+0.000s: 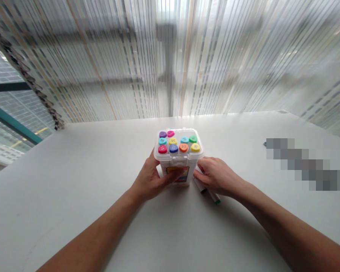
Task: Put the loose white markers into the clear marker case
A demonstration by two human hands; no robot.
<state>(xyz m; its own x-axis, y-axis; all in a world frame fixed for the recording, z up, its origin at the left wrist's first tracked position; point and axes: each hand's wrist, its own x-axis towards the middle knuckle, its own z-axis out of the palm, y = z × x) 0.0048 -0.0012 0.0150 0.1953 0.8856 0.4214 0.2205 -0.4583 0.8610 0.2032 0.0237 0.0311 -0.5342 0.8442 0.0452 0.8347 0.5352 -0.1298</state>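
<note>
A clear plastic case (pixel 179 156) of markers stands upright on the white table. Numbered caps in purple, pink, blue, yellow, green, orange and red show at its top. My left hand (pixel 150 180) is wrapped round the case from the left, its thumb across the front label (pixel 184 176). To the right of the case, my right hand (pixel 218 174) has its fingers closed over two white markers lying on the table: a marker with a dark end (pixel 200 185) and a marker with a green end (pixel 214 196). The case hides part of my right fingertips.
The white table (pixel 73 181) reaches back to a striped string curtain (pixel 170 68). A pixelated patch (pixel 306 162) covers something at the right of the table. At the left is a window with a teal frame (pixel 14 121).
</note>
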